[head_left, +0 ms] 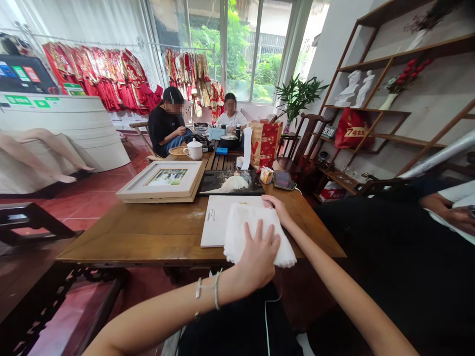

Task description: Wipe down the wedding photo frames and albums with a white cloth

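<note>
A flat white book (214, 225), or a panel like one, with small dark print lies near the table's front edge. Over its right part spreads a folded white cloth (237, 222) with a frayed edge, overhanging the table front. My left hand (260, 249), wrist in bracelets, presses flat on the cloth with fingers spread. At the book's far right corner, my right hand (276, 205) grips the edge with bent fingers. Part of the book is hidden under the cloth.
Left of the book lie stacked picture frames (159, 183); behind it is a dark picture panel (232, 183). A phone (285, 180), small box (266, 175), red paper bag (264, 143) and lidded white cup (193, 148) are on the table. Two people sit beyond; another sits at right.
</note>
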Available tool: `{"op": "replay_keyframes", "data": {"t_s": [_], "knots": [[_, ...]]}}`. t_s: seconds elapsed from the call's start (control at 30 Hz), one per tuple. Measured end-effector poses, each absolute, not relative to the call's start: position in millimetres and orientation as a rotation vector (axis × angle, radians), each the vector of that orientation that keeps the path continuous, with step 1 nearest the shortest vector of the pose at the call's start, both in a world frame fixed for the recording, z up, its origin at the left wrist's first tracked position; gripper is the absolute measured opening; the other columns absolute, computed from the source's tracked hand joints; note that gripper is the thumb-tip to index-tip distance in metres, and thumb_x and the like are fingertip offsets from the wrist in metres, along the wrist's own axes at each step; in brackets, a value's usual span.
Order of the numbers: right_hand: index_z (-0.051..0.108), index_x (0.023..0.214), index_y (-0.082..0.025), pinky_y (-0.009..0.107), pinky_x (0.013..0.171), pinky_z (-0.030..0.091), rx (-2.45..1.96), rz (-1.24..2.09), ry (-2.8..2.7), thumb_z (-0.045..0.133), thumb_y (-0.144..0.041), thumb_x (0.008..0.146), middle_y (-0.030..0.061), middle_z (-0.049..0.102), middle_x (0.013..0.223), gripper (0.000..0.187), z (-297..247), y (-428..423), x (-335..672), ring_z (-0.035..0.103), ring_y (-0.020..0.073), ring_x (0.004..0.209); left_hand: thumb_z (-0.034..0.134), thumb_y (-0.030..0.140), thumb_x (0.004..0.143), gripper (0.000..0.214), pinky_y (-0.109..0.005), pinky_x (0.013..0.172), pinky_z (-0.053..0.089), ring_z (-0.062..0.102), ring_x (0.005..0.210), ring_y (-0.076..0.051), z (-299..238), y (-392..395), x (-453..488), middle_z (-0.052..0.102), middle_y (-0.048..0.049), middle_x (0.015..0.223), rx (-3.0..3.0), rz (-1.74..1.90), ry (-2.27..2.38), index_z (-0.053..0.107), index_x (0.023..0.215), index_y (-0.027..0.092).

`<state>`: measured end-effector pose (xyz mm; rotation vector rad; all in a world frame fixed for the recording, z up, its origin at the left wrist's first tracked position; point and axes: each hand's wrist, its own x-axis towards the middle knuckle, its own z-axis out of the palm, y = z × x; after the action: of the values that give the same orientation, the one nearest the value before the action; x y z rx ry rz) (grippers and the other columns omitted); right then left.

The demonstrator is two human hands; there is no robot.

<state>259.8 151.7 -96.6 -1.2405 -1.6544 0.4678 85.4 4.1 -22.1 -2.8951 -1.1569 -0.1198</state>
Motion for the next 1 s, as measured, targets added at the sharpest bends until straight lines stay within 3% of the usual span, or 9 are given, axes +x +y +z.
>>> {"op": "replay_keyframes", "data": {"t_s": [0.13,0.5,0.77,1.0], "knots": [[0.071,0.095,-0.021,0.044,0.103,0.038,-1.251,0.452,-1.715,0.057,-0.028,0.074,0.0078,0.066,0.115,0.026,-96.3,150.2,257.3,0.057,0.0253,0.113,0.054,0.025,0.079,0.056,-0.067,0.104,0.018,0.024,0.134,-0.036,-14.9,2.6,76.5,0.033,-0.0095,0.146,-2.897,-0.064,-1.196,0.041,0.133,0.022],[0.069,0.103,-0.022,0.042,0.102,0.04,-1.245,0.412,-1.79,0.055,-0.011,0.067,0.0071,0.064,0.119,0.04,-95.1,149.0,259.4,0.054,0.0243,0.117,0.052,0.024,0.078,0.055,-0.058,0.105,0.022,0.027,0.133,-0.029,-26.6,114.0,76.1,0.035,-0.0044,0.146,-2.723,-0.261,-1.471,0.042,0.132,0.028],[0.069,0.101,-0.022,0.043,0.101,0.04,-1.255,0.38,-1.77,0.054,-0.023,0.078,0.0082,0.066,0.116,0.028,-95.0,148.2,257.5,0.055,0.024,0.115,0.045,0.019,0.077,0.056,-0.055,0.104,0.025,0.027,0.133,-0.027,-22.6,112.9,55.3,0.037,-0.0016,0.145,-2.697,-0.288,-1.56,0.042,0.132,0.03],[0.069,0.102,-0.021,0.043,0.103,0.039,-1.275,0.382,-1.756,0.055,-0.025,0.08,0.0095,0.064,0.118,0.026,-96.8,148.3,256.6,0.055,0.0241,0.116,0.045,0.015,0.075,0.062,-0.055,0.105,0.024,0.024,0.135,-0.027,-24.9,112.8,22.2,0.034,-0.0018,0.147,-2.667,-0.279,-1.602,0.038,0.135,0.027]]}}
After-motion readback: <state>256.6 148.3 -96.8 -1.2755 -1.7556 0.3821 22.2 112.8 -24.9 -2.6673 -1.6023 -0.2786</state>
